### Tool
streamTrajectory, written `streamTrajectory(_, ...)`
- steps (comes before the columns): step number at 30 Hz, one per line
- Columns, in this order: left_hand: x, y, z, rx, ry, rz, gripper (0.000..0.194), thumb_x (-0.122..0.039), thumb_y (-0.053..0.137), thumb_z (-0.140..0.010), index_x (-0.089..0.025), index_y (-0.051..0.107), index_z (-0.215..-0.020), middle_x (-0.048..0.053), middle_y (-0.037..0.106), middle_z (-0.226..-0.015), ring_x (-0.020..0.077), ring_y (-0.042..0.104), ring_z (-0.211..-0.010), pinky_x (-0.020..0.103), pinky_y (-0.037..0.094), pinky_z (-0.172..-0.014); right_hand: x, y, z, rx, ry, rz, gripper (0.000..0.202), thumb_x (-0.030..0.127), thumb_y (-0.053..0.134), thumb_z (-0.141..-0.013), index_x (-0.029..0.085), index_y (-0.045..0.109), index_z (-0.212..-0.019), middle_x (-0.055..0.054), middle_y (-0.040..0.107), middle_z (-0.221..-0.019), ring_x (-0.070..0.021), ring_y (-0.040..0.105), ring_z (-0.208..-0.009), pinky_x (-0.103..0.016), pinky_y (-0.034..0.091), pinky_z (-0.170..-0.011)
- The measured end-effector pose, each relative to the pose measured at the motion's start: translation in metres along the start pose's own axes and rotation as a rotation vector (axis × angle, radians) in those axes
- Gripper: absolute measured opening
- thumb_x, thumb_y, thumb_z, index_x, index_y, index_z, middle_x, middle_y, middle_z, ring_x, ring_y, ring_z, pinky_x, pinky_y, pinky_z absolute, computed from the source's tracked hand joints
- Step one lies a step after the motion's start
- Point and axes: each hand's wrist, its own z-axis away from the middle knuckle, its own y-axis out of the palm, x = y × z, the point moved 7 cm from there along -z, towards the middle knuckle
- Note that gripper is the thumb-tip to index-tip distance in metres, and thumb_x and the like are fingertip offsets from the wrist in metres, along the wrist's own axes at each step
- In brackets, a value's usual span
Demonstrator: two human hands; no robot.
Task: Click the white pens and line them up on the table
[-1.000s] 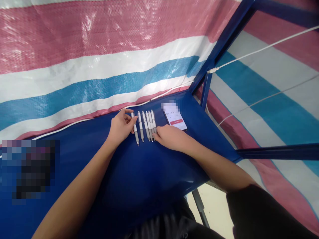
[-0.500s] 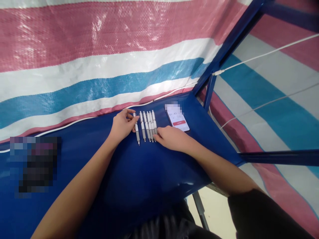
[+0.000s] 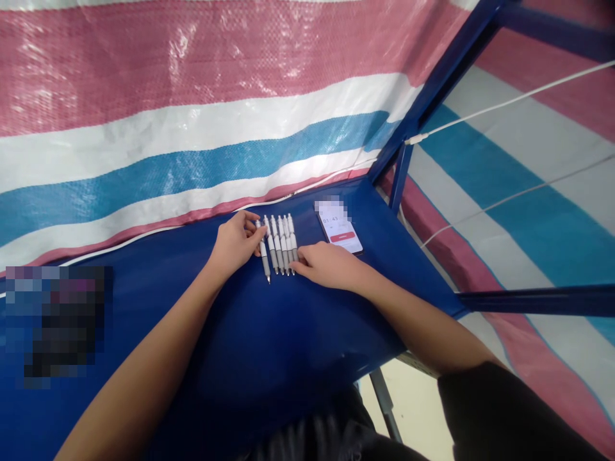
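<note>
Head view: row of white-and-grey pens on the blue bench, between both hands.
Left hand grips the leftmost pen near its upper end; right hand has bent fingers against the row's lower right side, grip indeterminable. Phone lies right of the row.
</note>
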Motion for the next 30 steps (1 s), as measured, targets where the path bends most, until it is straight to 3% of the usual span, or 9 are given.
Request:
streamTrajectory(7, -0.006, -0.004, 0.0, -0.004, -0.012, -0.075, 0.02, -0.028, 0.076, -0.086, -0.02, 0.066, -0.101, -0.005, 0.069, -0.069, 0.0157, 0.069, -0.049, 0.029, 0.053, -0.055, -0.007, -0.005, -0.002, -0.031, 0.018, -0.036, 0.028, 0.039, 0.059, -0.106, 0.02, 0.06, -0.085, -0.007, 0.075, -0.089, -0.0201, 0.065, -0.081, -0.03, 0.031, -0.063)
streamTrajectory(18, -0.002, -0.01, -0.004, -0.029, -0.002, -0.063, 0.018, -0.028, 0.075, -0.087, -0.019, 0.069, -0.101, -0.004, 0.069, -0.067, 0.015, 0.067, -0.047, 0.029, 0.053, -0.054, -0.011, -0.007, -0.002, -0.046, 0.028, -0.05, 0.026, 0.036, 0.059, -0.103, 0.02, 0.06, -0.082, -0.006, 0.073, -0.084, -0.0191, 0.061, -0.077, -0.03, 0.032, -0.064)
streamTrajectory(25, 0.002, -0.009, -0.009, -0.013, -0.012, -0.089, 0.027, -0.029, 0.078, -0.089, -0.019, 0.071, -0.113, -0.003, 0.071, -0.069, 0.0155, 0.069, -0.05, 0.03, 0.056, -0.057, -0.013, 0.001, -0.002, 0.109, 0.055, -0.007, 0.033, 0.039, 0.061, -0.097, 0.02, 0.06, -0.07, -0.009, 0.071, -0.078, -0.02, 0.06, -0.069, -0.031, 0.031, -0.061)
streamTrajectory(30, -0.001, -0.007, -0.008, -0.012, 0.008, -0.136, 0.036, -0.03, 0.077, -0.092, -0.019, 0.071, -0.126, -0.002, 0.075, -0.082, 0.0133, 0.069, -0.049, 0.028, 0.054, -0.051, -0.014, -0.007, -0.003, 0.004, 0.057, -0.066, 0.038, 0.033, 0.06, -0.096, 0.021, 0.051, -0.061, -0.005, 0.063, -0.067, -0.0166, 0.051, -0.061, -0.032, 0.031, -0.061)
